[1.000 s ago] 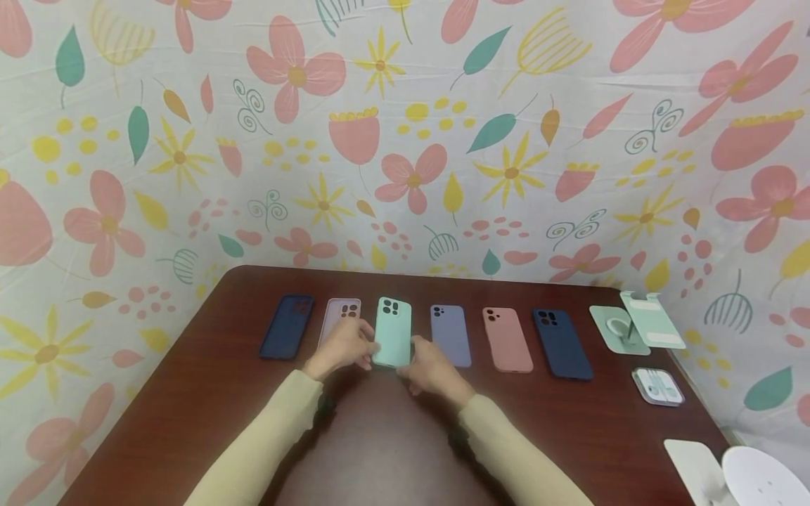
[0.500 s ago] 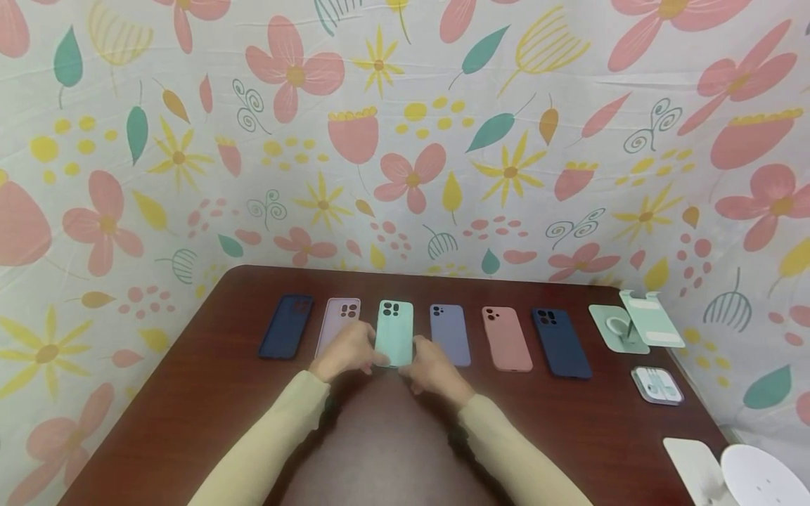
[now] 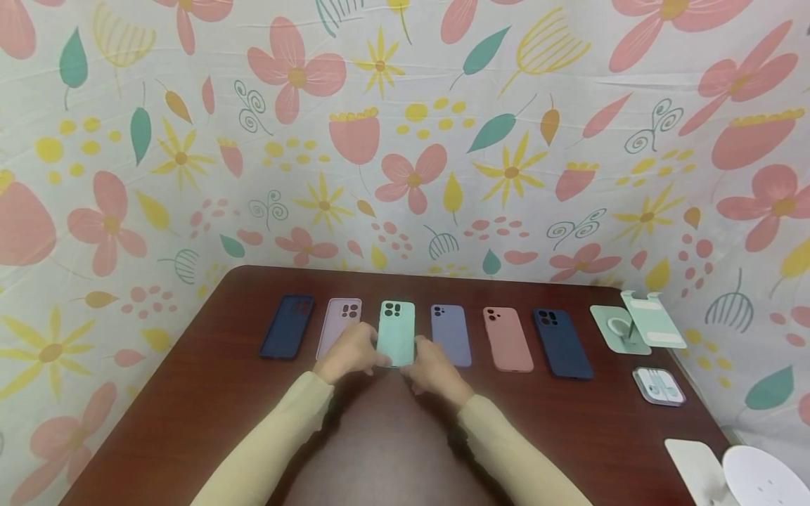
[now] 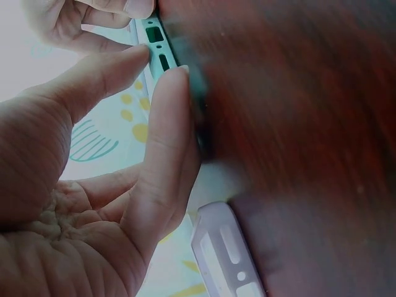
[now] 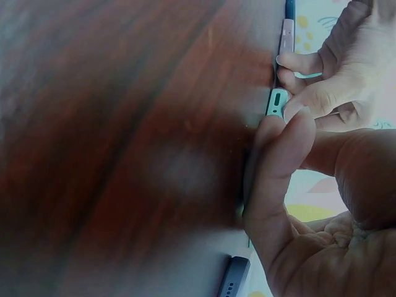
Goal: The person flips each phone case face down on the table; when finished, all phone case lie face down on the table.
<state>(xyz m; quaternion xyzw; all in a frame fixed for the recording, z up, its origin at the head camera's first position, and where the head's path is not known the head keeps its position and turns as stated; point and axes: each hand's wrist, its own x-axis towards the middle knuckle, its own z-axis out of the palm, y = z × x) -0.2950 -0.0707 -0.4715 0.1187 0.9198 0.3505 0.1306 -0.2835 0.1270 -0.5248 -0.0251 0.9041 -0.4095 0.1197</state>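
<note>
A mint green phone case (image 3: 396,327) lies on the dark wooden table, camera cutouts at its far end. My left hand (image 3: 354,348) holds its near left corner, thumb by the bottom edge. My right hand (image 3: 436,369) pinches the near right corner. In the left wrist view, the bottom edge of the mint case (image 4: 159,44) shows its port cutouts between the fingers. The right wrist view shows the same edge of the mint case (image 5: 277,101), partly hidden by my right fingers. A pale lilac case (image 3: 335,323) lies just left, partly behind my left hand.
The row also holds a navy case (image 3: 287,327) at far left, then a periwinkle case (image 3: 451,336), a pink case (image 3: 508,339) and a dark blue case (image 3: 562,344). A green stand (image 3: 654,320), boxed earphones (image 3: 659,386) and a white stand (image 3: 696,467) are at right.
The mint case has shifted slightly right and toward me, into line with the others. My left hand has moved a little right with it; the right hand has barely moved.
</note>
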